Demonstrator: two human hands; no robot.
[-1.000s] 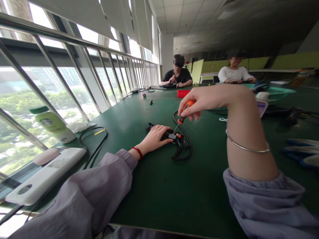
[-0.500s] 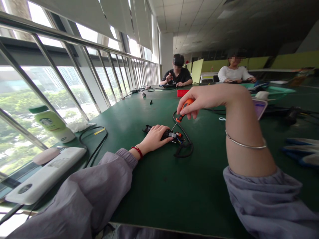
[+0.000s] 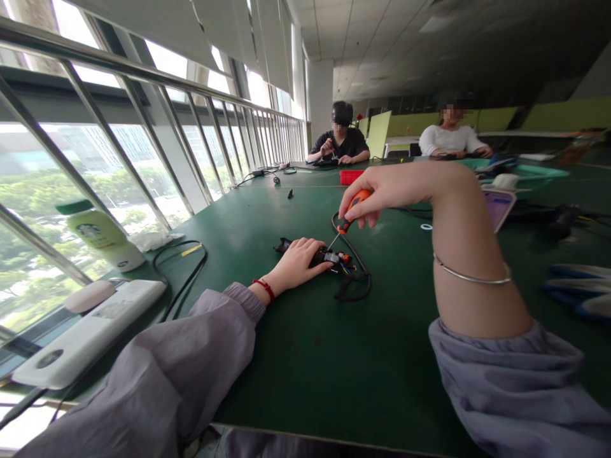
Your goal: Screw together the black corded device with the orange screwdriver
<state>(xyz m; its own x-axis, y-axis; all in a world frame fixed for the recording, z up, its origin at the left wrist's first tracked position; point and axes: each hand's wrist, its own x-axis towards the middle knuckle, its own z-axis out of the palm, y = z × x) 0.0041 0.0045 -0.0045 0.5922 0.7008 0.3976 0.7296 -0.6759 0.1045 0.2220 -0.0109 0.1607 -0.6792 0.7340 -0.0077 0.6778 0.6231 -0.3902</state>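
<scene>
My left hand (image 3: 301,262) is wrapped over a black corded device (image 3: 282,245) lying on the green table (image 3: 305,362), holding it down. Part of its body is hidden under my fingers. At its right end the inside shows, with grey and orange parts and loose coloured wires (image 3: 347,262). My right hand (image 3: 370,194) grips the orange and black handle of a screwdriver (image 3: 357,202) from above. The screwdriver slants down to the left, and its tip meets the device just beyond my left fingers. A black cord (image 3: 366,280) loops around the right side of the device.
To the left stand a green-capped bottle (image 3: 102,235) and a white power bank (image 3: 90,334) beside a cable. A red box (image 3: 351,177) and a teal basket (image 3: 544,178) lie farther off. Gloves (image 3: 580,289) rest at right. Two people sit at the far end.
Both hands hold nearly the same pose, and the screwdriver stays at the same spot on the device. The whole view has shifted very slightly.
</scene>
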